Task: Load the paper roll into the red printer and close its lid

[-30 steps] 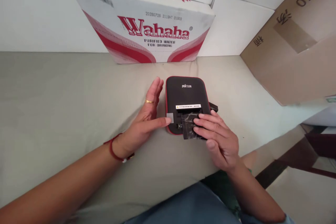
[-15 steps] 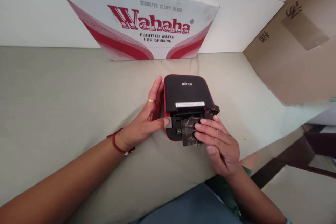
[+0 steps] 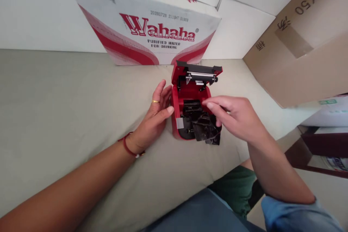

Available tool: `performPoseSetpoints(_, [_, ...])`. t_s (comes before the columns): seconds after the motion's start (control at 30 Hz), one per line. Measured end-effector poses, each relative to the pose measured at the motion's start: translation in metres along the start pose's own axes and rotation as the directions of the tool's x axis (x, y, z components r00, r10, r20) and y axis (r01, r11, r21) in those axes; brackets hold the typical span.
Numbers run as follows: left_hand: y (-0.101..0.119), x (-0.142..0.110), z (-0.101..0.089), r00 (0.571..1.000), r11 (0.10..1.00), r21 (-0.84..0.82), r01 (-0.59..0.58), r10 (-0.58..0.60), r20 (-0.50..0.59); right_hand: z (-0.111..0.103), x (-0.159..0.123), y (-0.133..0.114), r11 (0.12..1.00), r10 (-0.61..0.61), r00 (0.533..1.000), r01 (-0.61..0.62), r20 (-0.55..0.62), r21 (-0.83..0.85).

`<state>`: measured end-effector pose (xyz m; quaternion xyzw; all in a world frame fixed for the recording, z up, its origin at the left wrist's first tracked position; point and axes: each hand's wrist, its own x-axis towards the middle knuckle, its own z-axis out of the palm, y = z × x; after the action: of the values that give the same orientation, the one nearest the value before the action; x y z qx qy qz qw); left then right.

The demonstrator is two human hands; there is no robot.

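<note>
A small red and black label printer (image 3: 175, 110) sits on the beige surface with its lid (image 3: 201, 74) raised, so the roller underneath shows. Crumpled shiny black film (image 3: 202, 127) lies inside it and hangs over the front edge. My left hand (image 3: 156, 116) rests against the printer's left wall, fingers stretched out and thumb near the rim. Over the right side of the opening, my right hand (image 3: 233, 114) has its thumb and forefinger closed together beside the film. What is between those fingertips, if anything, cannot be made out.
A white and red water carton (image 3: 168, 49) stands behind the printer, against white boxes (image 3: 244, 25). To the right is a large brown cardboard box (image 3: 296, 54). A dark red shelf (image 3: 323, 148) is at the lower right, beyond the surface's edge.
The printer's lid has swung up and back, showing the red inside. My right hand has moved from flat on the film to a pinch higher over the opening. My left thumb has left the grey tab.
</note>
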<state>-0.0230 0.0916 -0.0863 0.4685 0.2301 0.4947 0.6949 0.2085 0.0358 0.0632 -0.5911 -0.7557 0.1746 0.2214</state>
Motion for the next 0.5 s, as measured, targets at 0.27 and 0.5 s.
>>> performPoseSetpoints(0.27, [-0.005,0.009,0.002,0.986,0.999,-0.024,0.044,-0.047,-0.157,0.021,0.073,-0.023,0.776,0.177,0.88,0.151,0.442,-0.613])
performPoseSetpoints(0.5, [0.001,0.011,0.006,0.975,0.996,-0.08,0.038,-0.055,-0.214,0.008,0.063,-0.02,0.828,0.105,0.919,0.131,0.381,-0.545])
